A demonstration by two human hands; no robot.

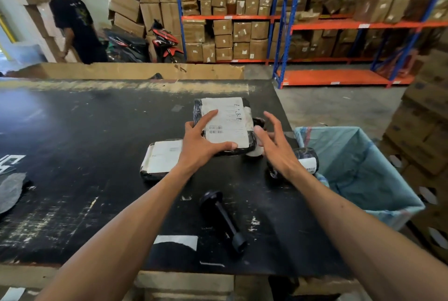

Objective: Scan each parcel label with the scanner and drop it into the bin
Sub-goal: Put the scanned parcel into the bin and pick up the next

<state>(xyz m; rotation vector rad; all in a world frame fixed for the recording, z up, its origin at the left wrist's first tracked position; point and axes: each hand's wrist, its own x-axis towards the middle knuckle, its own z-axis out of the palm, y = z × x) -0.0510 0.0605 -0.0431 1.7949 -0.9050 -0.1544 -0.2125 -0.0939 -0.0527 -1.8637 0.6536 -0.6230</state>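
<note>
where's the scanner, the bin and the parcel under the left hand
scanner (221, 222): head view, on the middle of its black handle, lying on the table.
bin (368, 172): head view, on the inner wall of its blue liner.
parcel (228, 116): head view, on its white label, above the barcodes.
</note>
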